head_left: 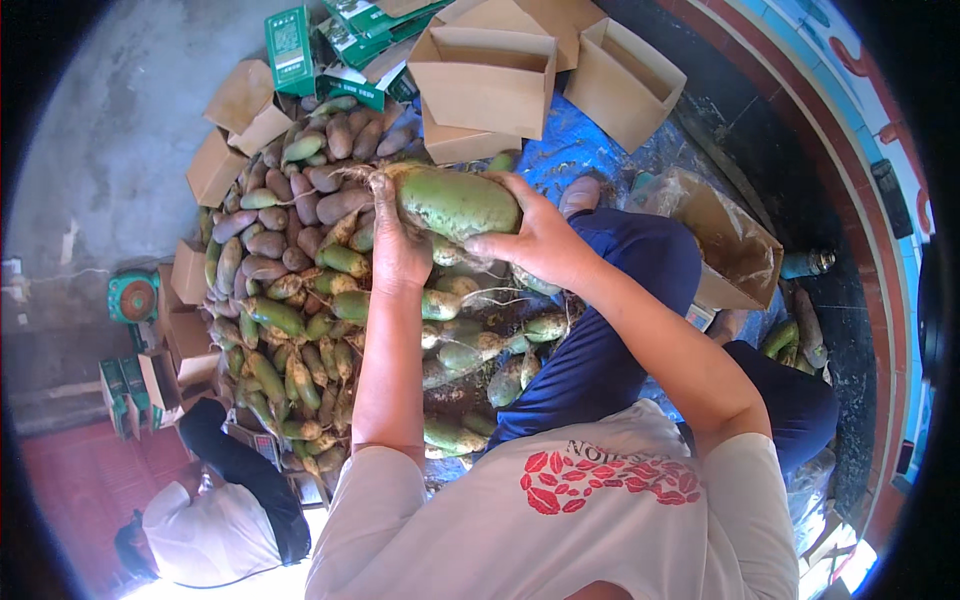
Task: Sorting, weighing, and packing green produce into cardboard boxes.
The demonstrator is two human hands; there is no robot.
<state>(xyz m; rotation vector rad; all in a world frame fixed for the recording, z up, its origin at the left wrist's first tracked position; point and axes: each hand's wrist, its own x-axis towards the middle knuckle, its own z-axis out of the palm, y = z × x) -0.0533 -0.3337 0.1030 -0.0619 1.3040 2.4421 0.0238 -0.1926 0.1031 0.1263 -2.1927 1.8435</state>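
Observation:
A large green radish (pixel 455 203), soil-smeared on its skin, is held up between my two hands above the pile. My left hand (pixel 398 240) grips its left end, where thin roots stick out. Around its right end curls my right hand (pixel 535 232), thumb below and fingers above. Under and beside them lies a big heap of green radishes (pixel 275 318), many with dirt and root hairs. Farther back the heap turns to reddish-purple radishes (pixel 265 243).
Open cardboard boxes (pixel 482 85) stand behind the heap on a blue tarp (pixel 565 140). Green printed cartons (pixel 290 50) lie at the back left. A plastic-lined box (pixel 725 235) stands at my right. Another person (pixel 215 530) bends down at the lower left.

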